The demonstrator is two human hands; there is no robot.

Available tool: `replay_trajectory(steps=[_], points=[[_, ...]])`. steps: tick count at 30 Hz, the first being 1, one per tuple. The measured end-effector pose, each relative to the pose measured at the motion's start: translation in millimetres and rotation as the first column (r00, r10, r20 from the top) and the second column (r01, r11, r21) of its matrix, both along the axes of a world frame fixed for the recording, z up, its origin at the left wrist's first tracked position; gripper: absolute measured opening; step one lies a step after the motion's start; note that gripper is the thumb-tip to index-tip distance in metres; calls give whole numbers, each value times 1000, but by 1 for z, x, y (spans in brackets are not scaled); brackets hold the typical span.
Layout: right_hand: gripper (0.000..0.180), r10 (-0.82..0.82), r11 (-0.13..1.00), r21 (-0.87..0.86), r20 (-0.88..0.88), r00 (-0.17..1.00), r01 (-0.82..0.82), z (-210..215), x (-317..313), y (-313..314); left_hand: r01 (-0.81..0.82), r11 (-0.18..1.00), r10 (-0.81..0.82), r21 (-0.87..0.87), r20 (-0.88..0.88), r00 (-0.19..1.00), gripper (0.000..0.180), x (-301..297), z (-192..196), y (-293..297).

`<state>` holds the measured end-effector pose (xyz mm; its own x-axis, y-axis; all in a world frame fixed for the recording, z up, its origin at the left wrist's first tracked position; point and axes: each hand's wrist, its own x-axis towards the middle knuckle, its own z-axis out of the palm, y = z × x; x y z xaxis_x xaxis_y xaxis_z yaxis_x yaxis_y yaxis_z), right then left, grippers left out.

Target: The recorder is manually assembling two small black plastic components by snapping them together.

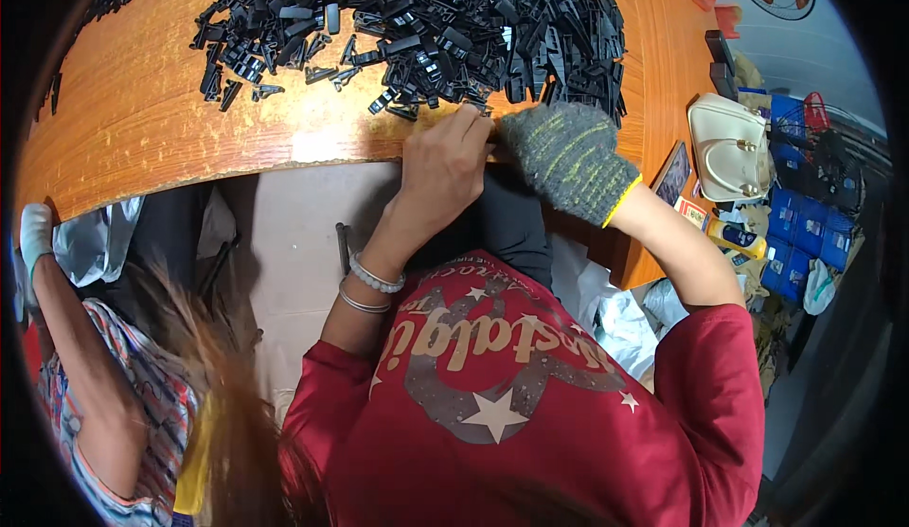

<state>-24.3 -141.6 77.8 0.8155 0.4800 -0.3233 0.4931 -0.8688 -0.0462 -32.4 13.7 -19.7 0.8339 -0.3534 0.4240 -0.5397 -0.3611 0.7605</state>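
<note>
Hands meet at the near edge of a curved orange wooden table (pixel 142 139). Bare left hand (pixel 443 169) is curled, fingertips pinching a small black plastic clip (pixel 478 107); grey knitted-gloved right hand (pixel 568 158) is closed beside it, contents hidden. Heaped black clips (pixel 426 25) lie just beyond; steady fingertip pressure suits best.

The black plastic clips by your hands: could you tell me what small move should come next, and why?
Probably pull one clip from the pile of black plastic clips: the bare left hand and gloved right hand meet at the table edge, just below its near fringe.
</note>
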Motion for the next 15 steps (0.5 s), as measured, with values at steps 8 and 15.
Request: replay_trajectory(steps=[8, 15], points=[[22, -36, 999, 22, -6, 999, 37, -1, 3, 4, -15, 1000, 13, 26, 65, 998, 18, 0, -4, -1], [29, -166, 985, 55, 37, 985, 163, -8, -14, -21, -66, 997, 66, -29, 11, 998, 12, -4, -5, -7]])
